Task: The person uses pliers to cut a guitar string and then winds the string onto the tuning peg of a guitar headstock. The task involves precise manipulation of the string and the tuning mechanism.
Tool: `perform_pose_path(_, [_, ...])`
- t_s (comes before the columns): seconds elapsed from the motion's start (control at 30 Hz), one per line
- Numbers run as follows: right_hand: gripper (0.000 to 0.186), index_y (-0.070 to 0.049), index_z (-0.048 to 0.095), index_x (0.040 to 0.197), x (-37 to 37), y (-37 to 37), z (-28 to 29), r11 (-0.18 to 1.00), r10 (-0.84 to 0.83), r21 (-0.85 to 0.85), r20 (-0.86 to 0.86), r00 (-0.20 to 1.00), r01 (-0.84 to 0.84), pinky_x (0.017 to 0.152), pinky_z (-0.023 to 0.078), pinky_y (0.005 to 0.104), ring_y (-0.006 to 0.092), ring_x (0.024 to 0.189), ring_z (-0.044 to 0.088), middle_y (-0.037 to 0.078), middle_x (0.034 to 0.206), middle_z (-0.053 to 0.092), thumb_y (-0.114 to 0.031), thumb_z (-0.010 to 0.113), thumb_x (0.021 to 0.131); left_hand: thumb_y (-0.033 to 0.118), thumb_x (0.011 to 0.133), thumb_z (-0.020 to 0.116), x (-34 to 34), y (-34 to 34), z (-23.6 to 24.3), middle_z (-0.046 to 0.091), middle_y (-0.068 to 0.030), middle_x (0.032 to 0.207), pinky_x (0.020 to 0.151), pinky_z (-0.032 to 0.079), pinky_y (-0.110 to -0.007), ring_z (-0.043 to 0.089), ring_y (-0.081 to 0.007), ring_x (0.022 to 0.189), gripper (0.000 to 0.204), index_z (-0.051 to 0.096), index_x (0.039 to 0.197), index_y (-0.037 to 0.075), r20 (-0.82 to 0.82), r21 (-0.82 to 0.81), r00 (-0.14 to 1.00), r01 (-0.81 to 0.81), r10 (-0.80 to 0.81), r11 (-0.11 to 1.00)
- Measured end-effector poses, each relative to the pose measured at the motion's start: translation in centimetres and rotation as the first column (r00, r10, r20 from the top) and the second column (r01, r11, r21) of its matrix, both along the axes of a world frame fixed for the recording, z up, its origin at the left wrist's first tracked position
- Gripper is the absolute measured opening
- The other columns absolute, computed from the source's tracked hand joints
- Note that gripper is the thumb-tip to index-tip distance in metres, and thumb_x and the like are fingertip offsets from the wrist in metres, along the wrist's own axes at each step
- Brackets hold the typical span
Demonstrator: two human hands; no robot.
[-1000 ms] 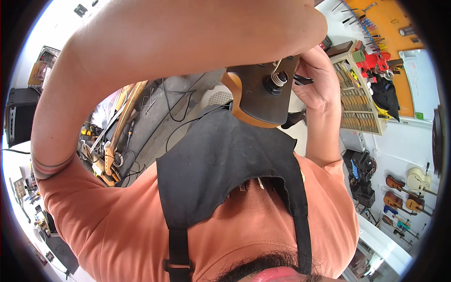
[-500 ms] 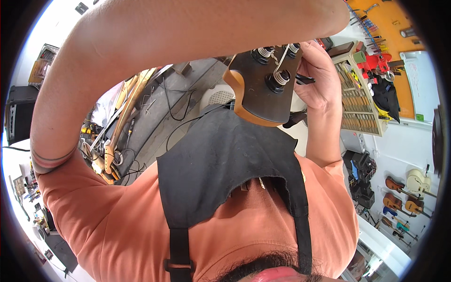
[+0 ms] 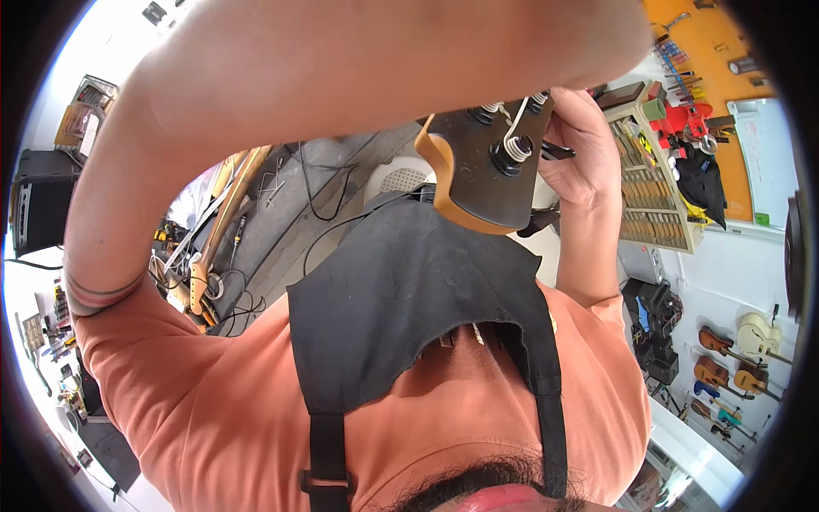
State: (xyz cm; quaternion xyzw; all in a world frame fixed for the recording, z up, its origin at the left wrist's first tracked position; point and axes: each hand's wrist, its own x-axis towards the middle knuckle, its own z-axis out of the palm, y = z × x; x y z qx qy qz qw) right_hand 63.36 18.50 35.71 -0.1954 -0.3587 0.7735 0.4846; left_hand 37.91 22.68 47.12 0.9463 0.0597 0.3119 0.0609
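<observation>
My left forearm (image 3: 358,60) arches across the top of the view and over a dark headstock (image 3: 482,192) with pale wooden edges. My left hand (image 3: 618,38) is blurred at the upper right, its fingers out of sight. Black tuning posts (image 3: 512,154) with pale string wound on them stand on the headstock face. My right hand (image 3: 582,149) is curled at the headstock's right edge, around a black tuning key (image 3: 556,153), its fingertips partly hidden. A black apron (image 3: 409,299) lies over my chest, below the headstock.
Guitar necks (image 3: 226,213), cables and tools lie on a grey bench (image 3: 307,196) to the left, near a black amplifier (image 3: 38,205). On the right are a shelved rack (image 3: 648,205), an orange tool board (image 3: 725,68) and guitars (image 3: 738,367) hung on the wall.
My left forearm and hand have moved rightward. The headstock has shifted slightly right, and more of its tuning posts show than a second ago. My right hand stays curled at its edge.
</observation>
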Motion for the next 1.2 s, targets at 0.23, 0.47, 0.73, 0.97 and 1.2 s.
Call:
perform_pose_path(0.23, [0.035,0.007,0.055,0.136,-0.5,-0.3,0.3,0.999,-0.041,-0.027,0.024,0.999,0.042,0.094,0.056,0.0291,0.017,0.105,0.071,0.013,0.123,0.07,-0.015,0.048,0.109,0.011,0.078,0.072,-0.6,-0.8,-0.2,0.065,-0.0088,0.086,0.068,0.058,-0.037,0.067,-0.0264,0.078,0.016,0.065,0.087,0.001,-0.023,0.197,0.999,-0.024,0.03,0.98])
perform_pose_path(0.47, [0.038,0.008,0.051,0.139,-1.2,-0.6,0.4,0.998,-0.064,0.009,0.046,0.997,0.064,0.095,0.056,0.03,0.0179,0.11,0.071,0.014,0.126,0.069,-0.013,0.047,0.109,0.01,0.074,0.071,-0.3,-0.3,-1.4,0.06,-0.0073,0.074,0.06,0.057,-0.032,0.064,-0.0219,0.068,0.014,0.062,0.079,0.0,0.121,0.432,0.982,0.081,-0.147,0.898])
perform_pose_path(0.73, [0.042,0.009,0.046,0.145,-0.9,-0.5,-0.1,0.998,-0.067,0.0,0.07,0.995,0.067,0.095,0.056,0.0311,0.0187,0.111,0.071,0.016,0.129,0.068,-0.013,0.046,0.109,0.008,0.071,0.075,-1.3,0.0,-1.3,0.063,-0.009,0.076,0.066,0.061,-0.032,0.067,-0.022,0.073,0.015,0.066,0.078,-0.002,0.071,0.403,0.992,0.069,-0.107,0.913])
perform_pose_path(0.97, [0.045,0.009,0.043,0.147,-1.8,-0.8,0.3,0.985,-0.151,-0.065,0.126,0.98,0.16,0.096,0.056,0.0331,0.0195,0.113,0.07,0.016,0.133,0.066,-0.014,0.047,0.109,0.013,0.073,0.08,-1.9,-0.8,-0.8,0.067,-0.014,0.08,0.073,0.062,-0.035,0.071,-0.0257,0.079,0.024,0.069,0.08,-0.007,-0.08,0.316,0.997,0.046,-0.022,0.948])
perform_pose_path(1.2, [0.044,0.009,0.044,0.146,-1.7,-0.7,0.4,0.995,-0.094,0.0,0.108,0.99,0.095,0.095,0.057,0.0329,0.0204,0.114,0.07,0.016,0.132,0.066,-0.014,0.048,0.108,0.015,0.074,0.078,-1.8,-1.3,-0.4,0.068,-0.0144,0.081,0.074,0.061,-0.035,0.071,-0.0268,0.079,0.023,0.07,0.078,-0.006,-0.091,0.294,0.996,0.036,-0.01,0.955])
